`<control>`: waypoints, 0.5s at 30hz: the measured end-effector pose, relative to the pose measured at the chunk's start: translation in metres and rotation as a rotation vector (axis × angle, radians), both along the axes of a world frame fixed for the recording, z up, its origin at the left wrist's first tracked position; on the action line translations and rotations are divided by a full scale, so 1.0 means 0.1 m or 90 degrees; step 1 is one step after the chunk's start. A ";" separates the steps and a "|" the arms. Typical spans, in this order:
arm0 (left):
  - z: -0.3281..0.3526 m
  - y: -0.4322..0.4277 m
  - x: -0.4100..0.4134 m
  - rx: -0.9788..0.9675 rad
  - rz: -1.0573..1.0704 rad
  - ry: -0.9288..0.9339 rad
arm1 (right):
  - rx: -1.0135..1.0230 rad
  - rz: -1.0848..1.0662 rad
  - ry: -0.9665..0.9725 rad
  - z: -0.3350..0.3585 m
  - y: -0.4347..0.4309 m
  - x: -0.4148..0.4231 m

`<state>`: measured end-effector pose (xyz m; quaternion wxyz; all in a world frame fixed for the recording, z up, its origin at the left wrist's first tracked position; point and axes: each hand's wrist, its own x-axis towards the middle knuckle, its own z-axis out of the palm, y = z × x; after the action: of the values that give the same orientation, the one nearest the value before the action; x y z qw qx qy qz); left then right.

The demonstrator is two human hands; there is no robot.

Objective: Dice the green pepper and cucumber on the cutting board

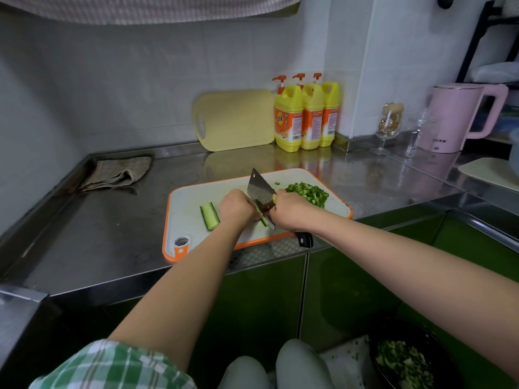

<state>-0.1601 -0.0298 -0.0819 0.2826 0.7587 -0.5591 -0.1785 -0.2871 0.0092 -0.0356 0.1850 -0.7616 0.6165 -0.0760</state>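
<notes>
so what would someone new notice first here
The cleaver stands out, gripped by the right hand mid-board against a cucumber piece that the left hand holds down. Right of it on the orange-rimmed cutting board sits a pile of diced green pepper; three yellow bottles stand against the back wall.

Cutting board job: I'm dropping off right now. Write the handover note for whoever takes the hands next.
Left hand: curled over the cucumber piece being cut, holding it down on the cutting board.
Right hand: grips the cleaver by its handle, blade at that piece, beside the left knuckles.
Done: diced pepper piled at the board's far right.
Left: finish this piece, then dice the cucumber strip lying left of the left hand.
</notes>
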 end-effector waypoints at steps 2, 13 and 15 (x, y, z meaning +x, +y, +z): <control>0.02 0.01 -0.01 0.006 0.000 -0.003 | 0.001 0.001 0.025 0.02 -0.01 0.03; 0.04 0.04 -0.01 0.012 -0.008 -0.013 | -0.030 -0.011 0.062 -0.04 -0.02 0.11; 0.05 0.05 -0.01 0.012 -0.008 -0.014 | -0.038 -0.013 0.061 -0.06 0.00 0.11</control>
<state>-0.1614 -0.0244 -0.0771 0.2685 0.7594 -0.5656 -0.1772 -0.2757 0.0090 -0.0415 0.1316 -0.7634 0.6296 -0.0596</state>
